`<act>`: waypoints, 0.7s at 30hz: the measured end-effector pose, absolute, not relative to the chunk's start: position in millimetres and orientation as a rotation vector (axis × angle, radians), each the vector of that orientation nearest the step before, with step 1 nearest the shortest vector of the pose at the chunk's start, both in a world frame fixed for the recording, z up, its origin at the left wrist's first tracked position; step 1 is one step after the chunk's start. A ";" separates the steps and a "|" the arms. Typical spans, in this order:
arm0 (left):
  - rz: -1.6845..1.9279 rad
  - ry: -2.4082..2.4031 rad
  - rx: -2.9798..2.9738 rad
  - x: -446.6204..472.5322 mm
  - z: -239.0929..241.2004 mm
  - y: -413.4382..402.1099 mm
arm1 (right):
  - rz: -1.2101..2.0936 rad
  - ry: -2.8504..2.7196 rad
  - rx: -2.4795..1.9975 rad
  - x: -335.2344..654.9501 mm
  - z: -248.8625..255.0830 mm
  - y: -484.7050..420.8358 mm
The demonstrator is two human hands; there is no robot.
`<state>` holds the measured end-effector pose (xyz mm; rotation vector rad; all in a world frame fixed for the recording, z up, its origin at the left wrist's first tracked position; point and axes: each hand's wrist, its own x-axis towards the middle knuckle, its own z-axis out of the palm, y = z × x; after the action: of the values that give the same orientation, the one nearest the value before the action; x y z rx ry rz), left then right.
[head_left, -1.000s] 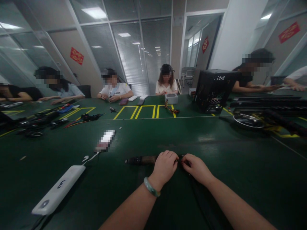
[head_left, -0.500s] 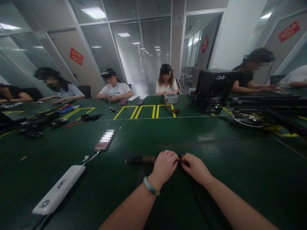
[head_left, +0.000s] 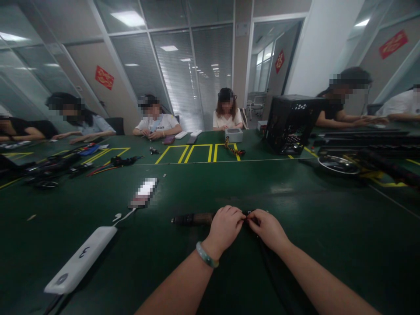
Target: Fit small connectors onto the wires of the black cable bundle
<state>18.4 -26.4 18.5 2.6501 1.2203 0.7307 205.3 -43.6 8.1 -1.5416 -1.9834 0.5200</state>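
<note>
Pale green bangle (head_left: 206,255) circles the left wrist. The left hand (head_left: 225,227) is clenched around the end of a dark, brown-sheathed cylindrical cable bundle (head_left: 193,219), which lies on the dark green bench (head_left: 328,245), and the right hand (head_left: 267,228) grasps thin black wires (head_left: 274,271) right beside it. Both sit to the right of a white oblong device (head_left: 80,260), which bears a black "3" and a round mark. Beyond that device lies a pixelated phone (head_left: 143,193), its screen unreadable. Red wall signs (head_left: 104,77) are too small to read, and a black mesh computer case (head_left: 290,124) stands far off.
</note>
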 end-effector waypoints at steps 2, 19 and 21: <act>0.728 1.226 2.649 18.3 18.8 -26.6 | 0.543 -1.970 -1.532 206.3 9.0 -44.1; 0.729 1.249 2.616 18.3 19.9 -26.5 | 0.706 -1.907 -1.472 210.0 12.9 -43.8; 0.721 1.254 2.615 18.4 20.1 -26.5 | 0.715 -1.904 -1.471 209.7 14.6 -43.9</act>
<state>18.4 -26.5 20.1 2.6154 1.2537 0.7214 209.7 -43.9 14.6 -1.4712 -1.9036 0.7149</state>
